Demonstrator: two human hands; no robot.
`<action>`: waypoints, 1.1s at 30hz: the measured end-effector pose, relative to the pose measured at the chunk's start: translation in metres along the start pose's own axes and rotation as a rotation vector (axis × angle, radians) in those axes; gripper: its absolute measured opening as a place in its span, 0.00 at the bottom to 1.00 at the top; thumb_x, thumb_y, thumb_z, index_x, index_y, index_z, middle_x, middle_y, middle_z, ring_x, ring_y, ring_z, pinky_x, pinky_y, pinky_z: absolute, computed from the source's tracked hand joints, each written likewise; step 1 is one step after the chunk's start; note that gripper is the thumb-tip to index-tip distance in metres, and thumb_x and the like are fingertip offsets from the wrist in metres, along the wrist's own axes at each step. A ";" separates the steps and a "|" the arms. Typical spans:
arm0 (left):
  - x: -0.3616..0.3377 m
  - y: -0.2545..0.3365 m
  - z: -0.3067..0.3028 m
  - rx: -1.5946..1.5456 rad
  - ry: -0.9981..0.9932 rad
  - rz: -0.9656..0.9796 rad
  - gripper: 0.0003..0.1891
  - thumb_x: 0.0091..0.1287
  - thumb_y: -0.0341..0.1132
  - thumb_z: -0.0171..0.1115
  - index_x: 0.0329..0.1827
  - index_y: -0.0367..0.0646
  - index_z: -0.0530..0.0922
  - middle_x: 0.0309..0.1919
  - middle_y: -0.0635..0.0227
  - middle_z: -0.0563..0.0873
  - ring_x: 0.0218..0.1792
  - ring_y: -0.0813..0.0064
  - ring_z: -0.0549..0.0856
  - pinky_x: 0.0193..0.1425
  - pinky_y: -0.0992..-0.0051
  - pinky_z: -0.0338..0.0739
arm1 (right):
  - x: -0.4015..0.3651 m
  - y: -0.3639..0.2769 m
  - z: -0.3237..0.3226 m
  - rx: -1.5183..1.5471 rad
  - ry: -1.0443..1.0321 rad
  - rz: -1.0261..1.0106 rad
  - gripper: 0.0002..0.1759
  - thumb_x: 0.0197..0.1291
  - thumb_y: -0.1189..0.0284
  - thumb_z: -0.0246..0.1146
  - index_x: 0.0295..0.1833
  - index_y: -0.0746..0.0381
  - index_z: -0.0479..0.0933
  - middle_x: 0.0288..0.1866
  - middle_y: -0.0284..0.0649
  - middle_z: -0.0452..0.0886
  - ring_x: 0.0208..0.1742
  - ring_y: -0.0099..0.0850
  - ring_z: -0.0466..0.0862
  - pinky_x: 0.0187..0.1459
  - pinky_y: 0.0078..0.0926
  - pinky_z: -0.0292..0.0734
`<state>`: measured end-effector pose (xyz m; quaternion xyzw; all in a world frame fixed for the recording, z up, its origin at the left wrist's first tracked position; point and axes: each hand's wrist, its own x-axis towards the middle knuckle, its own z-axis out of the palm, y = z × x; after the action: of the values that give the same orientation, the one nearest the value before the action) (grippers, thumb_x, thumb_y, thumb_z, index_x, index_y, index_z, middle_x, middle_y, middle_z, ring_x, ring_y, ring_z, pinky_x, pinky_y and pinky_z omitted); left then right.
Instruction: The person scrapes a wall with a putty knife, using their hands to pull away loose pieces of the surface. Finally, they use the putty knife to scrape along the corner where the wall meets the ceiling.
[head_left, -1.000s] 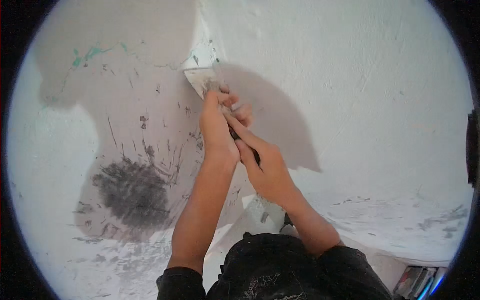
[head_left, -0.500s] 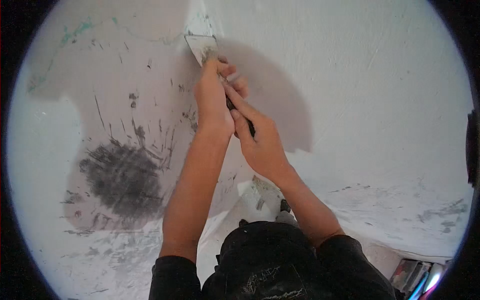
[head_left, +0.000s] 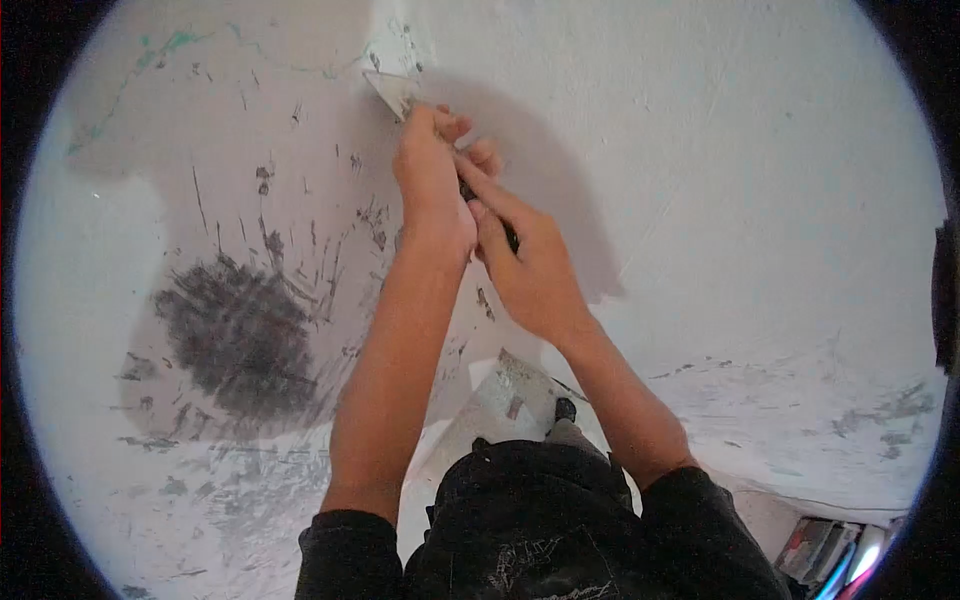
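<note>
A paint scraper (head_left: 390, 92) with a flat, pale metal blade and a dark handle is pressed against the wall (head_left: 720, 190) near the top middle. My left hand (head_left: 428, 165) is closed around the scraper close to its blade. Lower down, my right hand (head_left: 525, 255) grips the dark handle's rear part, its thumb and forefinger lying along it. The blade is tilted, its front edge at a pale patch with small dark specks. My fingers cover much of the handle.
On the wall's left side spreads a dark grey patch (head_left: 238, 335) with streaks around it. Green marks (head_left: 165, 45) run along the upper left. Below are the floor (head_left: 505, 400) and my foot (head_left: 566, 410). Several items (head_left: 825, 555) lie at the lower right.
The scraper blade has shifted slightly left and turned, showing a narrower face. Dark specks now show above its edge. Both hands keep their hold, and the view has moved slightly.
</note>
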<state>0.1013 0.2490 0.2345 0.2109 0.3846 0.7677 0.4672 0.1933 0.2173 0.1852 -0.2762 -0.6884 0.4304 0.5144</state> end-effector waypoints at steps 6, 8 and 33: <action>-0.014 -0.006 -0.013 0.023 -0.062 0.026 0.17 0.62 0.43 0.52 0.46 0.39 0.70 0.32 0.67 0.74 0.28 0.73 0.74 0.35 0.72 0.72 | -0.019 0.001 -0.002 -0.129 0.046 -0.133 0.22 0.68 0.75 0.50 0.67 0.64 0.68 0.33 0.43 0.75 0.32 0.22 0.69 0.38 0.21 0.70; -0.026 -0.011 -0.047 -0.014 -0.310 -0.037 0.18 0.66 0.44 0.51 0.49 0.40 0.71 0.32 0.68 0.77 0.31 0.73 0.76 0.38 0.73 0.74 | -0.052 -0.003 -0.002 -0.068 -0.052 -0.027 0.23 0.65 0.75 0.54 0.67 0.60 0.69 0.44 0.59 0.79 0.36 0.48 0.79 0.45 0.30 0.73; -0.019 -0.004 -0.026 0.134 -0.264 0.061 0.21 0.74 0.46 0.44 0.56 0.37 0.71 0.23 0.75 0.69 0.21 0.80 0.71 0.26 0.77 0.70 | -0.020 0.014 0.021 -0.100 0.069 -0.140 0.24 0.67 0.78 0.50 0.69 0.61 0.65 0.27 0.52 0.73 0.25 0.29 0.67 0.32 0.24 0.68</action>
<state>0.0951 0.2227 0.2164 0.3524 0.3635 0.7197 0.4751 0.1793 0.2012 0.1615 -0.2671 -0.7085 0.3488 0.5522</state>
